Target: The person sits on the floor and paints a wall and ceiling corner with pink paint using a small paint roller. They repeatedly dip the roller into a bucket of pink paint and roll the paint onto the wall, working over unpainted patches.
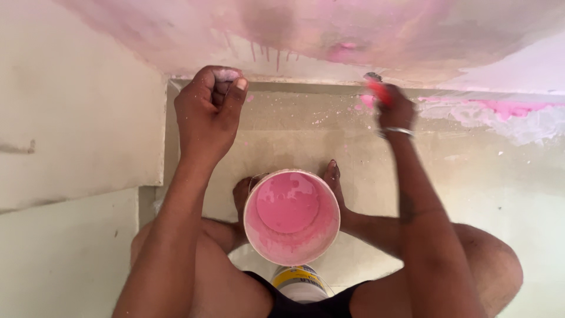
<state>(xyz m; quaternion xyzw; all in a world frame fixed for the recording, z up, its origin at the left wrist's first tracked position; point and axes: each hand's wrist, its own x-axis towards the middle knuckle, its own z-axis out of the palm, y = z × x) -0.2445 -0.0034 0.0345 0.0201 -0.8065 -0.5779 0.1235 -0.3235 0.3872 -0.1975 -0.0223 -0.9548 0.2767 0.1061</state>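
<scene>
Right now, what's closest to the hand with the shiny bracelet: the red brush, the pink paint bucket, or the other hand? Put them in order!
Measured from the right hand in the head view:
1. Red brush, gripped in that hand, up against the pink wall.
2. Pink paint bucket, below and to the left, between the feet.
3. Left hand, far across on the left, closed in a fist.
</scene>
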